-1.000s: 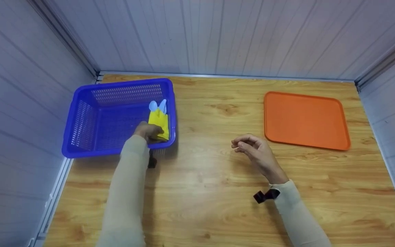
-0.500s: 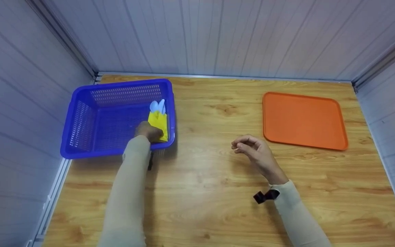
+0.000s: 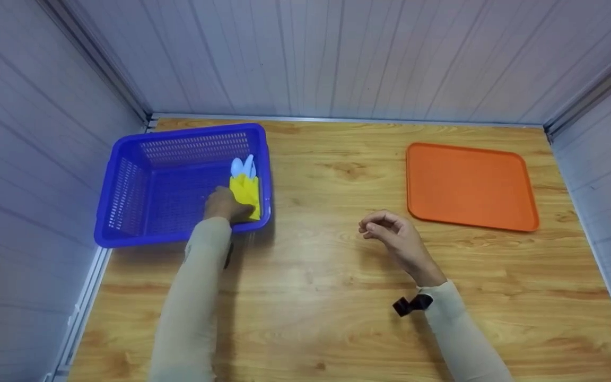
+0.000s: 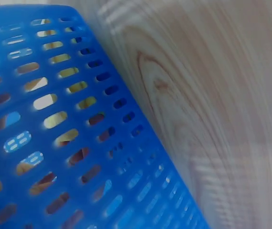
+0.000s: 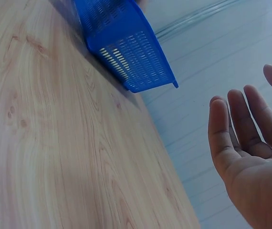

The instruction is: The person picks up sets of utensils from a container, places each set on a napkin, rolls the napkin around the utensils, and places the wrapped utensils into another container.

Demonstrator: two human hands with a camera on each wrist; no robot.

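Note:
My left hand [image 3: 223, 206] reaches over the near rim into the blue plastic basket [image 3: 178, 191]. It grips the lower part of a yellow cutlery pouch [image 3: 244, 191], thumb lying across it. From the pouch's far end stick out a pale spoon [image 3: 236, 167] and a slimmer pale utensil [image 3: 249, 164]. In the left wrist view the basket's slotted wall [image 4: 93, 143] hides most of the hand and pouch; bits of yellow and skin show through the slots. Holding nothing, my right hand [image 3: 398, 241] hovers over the table with loosely bent fingers [image 5: 243, 117].
An orange tray [image 3: 472, 185] lies on the wooden table [image 3: 316, 297] at the back right. Pale panel walls [image 3: 311, 58] border the table at the back and both sides. The basket sits at the back left, close to the left wall.
The left hand and the pouch's utensils have shifted slightly toward the near side of the basket. The right hand has stayed in place.

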